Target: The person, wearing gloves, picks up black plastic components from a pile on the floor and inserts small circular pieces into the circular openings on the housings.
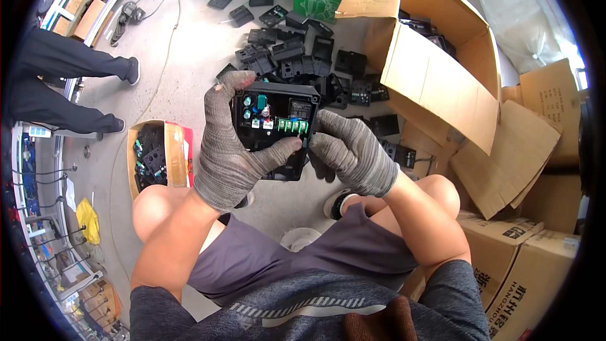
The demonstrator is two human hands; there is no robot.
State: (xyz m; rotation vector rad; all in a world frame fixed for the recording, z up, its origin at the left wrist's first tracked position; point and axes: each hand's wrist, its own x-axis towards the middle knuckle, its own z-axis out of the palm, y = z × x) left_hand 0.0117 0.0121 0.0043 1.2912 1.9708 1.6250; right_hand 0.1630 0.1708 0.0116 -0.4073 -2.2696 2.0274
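Observation:
A black plastic control box point(246, 142) with its lid off is held over my lap. Inside it are a circuit board with green terminal blocks point(292, 126), white connectors point(261, 124) and a dark relay-like block point(299, 109). My left hand point(227, 142), in a grey knitted glove, is wrapped round the box's left side, with the thumb across its lower front. My right hand point(353, 155), gloved alike, is closed at the box's right edge beside the terminals. Its fingertips pinch there, and anything small between them is hidden.
Beyond my hands, many black housings point(290, 49) lie piled on the floor. A large open carton point(442, 82) stands at right, with cardboard boxes point(505, 246) below it. A small carton of parts point(178, 151) sits left. Another person's legs point(69, 57) are at far left.

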